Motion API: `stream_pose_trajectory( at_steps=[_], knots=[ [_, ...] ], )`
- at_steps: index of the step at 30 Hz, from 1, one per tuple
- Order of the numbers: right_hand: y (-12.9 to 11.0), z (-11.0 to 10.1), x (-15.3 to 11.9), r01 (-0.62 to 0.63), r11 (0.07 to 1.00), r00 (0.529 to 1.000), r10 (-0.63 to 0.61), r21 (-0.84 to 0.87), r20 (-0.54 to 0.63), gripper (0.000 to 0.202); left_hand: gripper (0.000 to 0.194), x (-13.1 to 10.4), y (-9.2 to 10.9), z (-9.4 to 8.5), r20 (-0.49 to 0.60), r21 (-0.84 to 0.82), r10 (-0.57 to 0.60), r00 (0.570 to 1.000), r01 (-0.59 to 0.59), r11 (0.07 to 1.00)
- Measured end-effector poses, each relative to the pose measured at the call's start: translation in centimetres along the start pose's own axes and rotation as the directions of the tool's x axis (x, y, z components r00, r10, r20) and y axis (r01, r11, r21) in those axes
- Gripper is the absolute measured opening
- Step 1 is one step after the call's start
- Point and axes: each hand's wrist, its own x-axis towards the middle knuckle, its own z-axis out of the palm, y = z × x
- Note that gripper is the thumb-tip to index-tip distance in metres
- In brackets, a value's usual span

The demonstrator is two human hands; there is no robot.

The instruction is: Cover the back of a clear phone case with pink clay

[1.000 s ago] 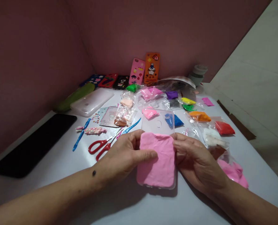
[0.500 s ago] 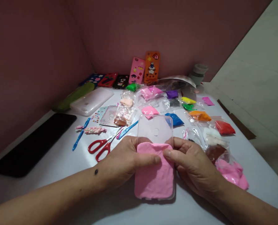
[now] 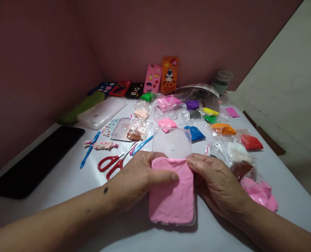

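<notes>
A clear phone case [image 3: 172, 141] is held upright over the white table, its lower two thirds covered by a flat layer of pink clay [image 3: 171, 201]. My left hand [image 3: 142, 175] grips the case from the left, with its thumb lying on the clay and its fingers behind. On the right side, my right hand [image 3: 213, 182] pinches the clay's upper right corner at the case edge. The fingers behind the case are partly hidden.
Red scissors [image 3: 116, 162] and a blue tool [image 3: 89, 150] lie left of the case. Bags of coloured clay, such as blue [image 3: 194, 133] and red [image 3: 251, 142], spread behind and right. Decorated cases [image 3: 170, 74] lean on the wall. A black slab [image 3: 37, 161] lies far left.
My right thumb has moved right and up, from the clay's face to its upper right corner. The clay's top right edge is now pulled out to the side. My left thumb stays on the clay.
</notes>
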Motion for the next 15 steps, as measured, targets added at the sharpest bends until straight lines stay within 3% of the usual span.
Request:
stream_pose_trajectory(
  at_steps=[4, 6, 8, 15],
  knots=[
    [-0.58, 0.25, -0.02, 0.003, 0.995, 0.996, -0.013, 0.102, 0.091, 0.022, 0.015, 0.06, -0.1, -0.11, -0.007, -0.02, 0.006, 1.0, -0.006, 1.0],
    [-0.65, 0.1, -0.04, -0.051, 0.995, 0.985, 0.037, 0.083, 0.166, 0.012, 0.016, 0.07, -0.07, -0.24, -0.015, -0.015, 0.007, 1.0, -0.008, 1.0],
    [-0.49, -0.19, -0.07, -0.082, 0.996, 0.977, 0.077, 0.018, 0.2, 0.018, 0.017, 0.05, 0.03, -0.36, -0.026, 0.013, 0.002, 1.0, -0.002, 1.0],
    [-0.16, -0.33, -0.15, -0.079, 0.988, 0.988, 0.095, -0.131, 0.12, 0.009, 0.017, 0.08, 0.17, -0.49, 0.013, 0.028, -0.008, 1.0, 0.007, 1.0]
  ],
)
